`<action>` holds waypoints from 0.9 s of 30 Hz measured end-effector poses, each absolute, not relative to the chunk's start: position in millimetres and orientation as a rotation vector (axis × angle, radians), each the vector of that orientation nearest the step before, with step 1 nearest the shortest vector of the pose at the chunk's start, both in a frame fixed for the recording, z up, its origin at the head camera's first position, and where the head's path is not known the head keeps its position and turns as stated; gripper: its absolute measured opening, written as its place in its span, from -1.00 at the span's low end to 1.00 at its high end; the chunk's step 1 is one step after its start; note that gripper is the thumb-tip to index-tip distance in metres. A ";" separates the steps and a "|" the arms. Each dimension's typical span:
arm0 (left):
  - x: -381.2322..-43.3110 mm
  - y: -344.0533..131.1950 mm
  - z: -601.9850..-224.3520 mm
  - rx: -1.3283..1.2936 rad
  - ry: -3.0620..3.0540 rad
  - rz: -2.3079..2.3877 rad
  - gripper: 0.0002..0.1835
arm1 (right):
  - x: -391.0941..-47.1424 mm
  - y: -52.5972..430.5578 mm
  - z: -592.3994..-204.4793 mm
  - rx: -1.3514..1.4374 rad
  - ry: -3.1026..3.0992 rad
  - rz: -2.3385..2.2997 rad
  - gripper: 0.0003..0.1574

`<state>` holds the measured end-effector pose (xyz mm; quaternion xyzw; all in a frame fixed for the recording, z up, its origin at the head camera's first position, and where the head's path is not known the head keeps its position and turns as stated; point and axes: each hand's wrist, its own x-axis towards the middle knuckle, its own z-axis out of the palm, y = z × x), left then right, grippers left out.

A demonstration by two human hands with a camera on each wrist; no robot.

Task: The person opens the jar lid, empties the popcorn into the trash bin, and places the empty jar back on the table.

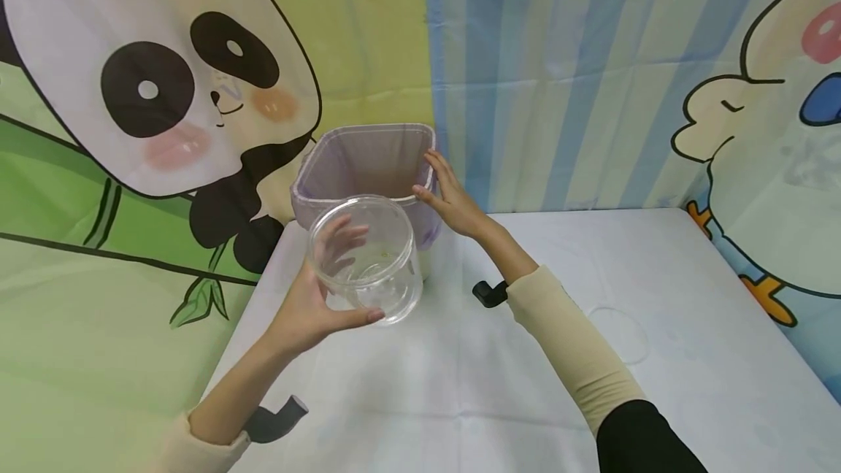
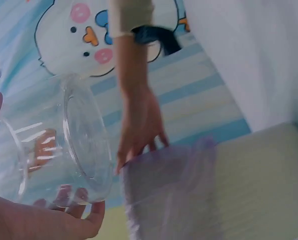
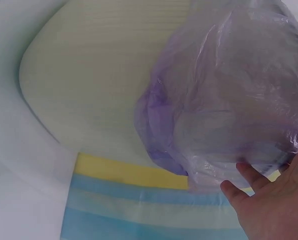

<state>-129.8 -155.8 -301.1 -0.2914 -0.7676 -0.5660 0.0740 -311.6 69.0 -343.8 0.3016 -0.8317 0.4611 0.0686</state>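
My left hand [image 1: 309, 309] grips a clear round plastic tub [image 1: 384, 276], its thumb on the near side and its fingers on the far side. The tub is tilted, held in front of a trash bin [image 2: 261, 185] lined with a thin purple bag [image 1: 427, 228]. In the left wrist view the tub [image 2: 49, 140] looks see-through, with the left fingers [image 2: 91, 220] under it. On the bin's right rim, my right hand [image 1: 453, 203] rests with spread, fairly straight fingers. The right wrist view shows that hand [image 3: 274, 200] against the bag's folded-over edge [image 3: 164, 120].
The bin stands at the back left of a white table [image 1: 473, 385]. A cartoon-printed cloth [image 1: 558, 79] hangs behind the table and along its sides. Dark camera mounts [image 1: 489, 294] stick out from both wrists. A faint ring mark [image 1: 617, 334] shows on the tabletop at right.
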 end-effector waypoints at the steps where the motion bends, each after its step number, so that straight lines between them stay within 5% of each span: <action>1: -129.0 -153.4 -308.0 -0.879 -2.318 -1.695 0.18 | -311.6 69.4 -344.0 0.907 -2.505 1.388 0.03; 13: -120.7 -112.5 -399.4 -0.959 -2.344 -1.902 0.19 | -311.1 73.0 -345.8 0.895 -2.511 1.381 0.00; 27: -117.9 -87.0 -445.9 -0.996 -2.376 -1.914 0.20 | -311.1 70.2 -343.1 0.897 -2.521 1.390 0.04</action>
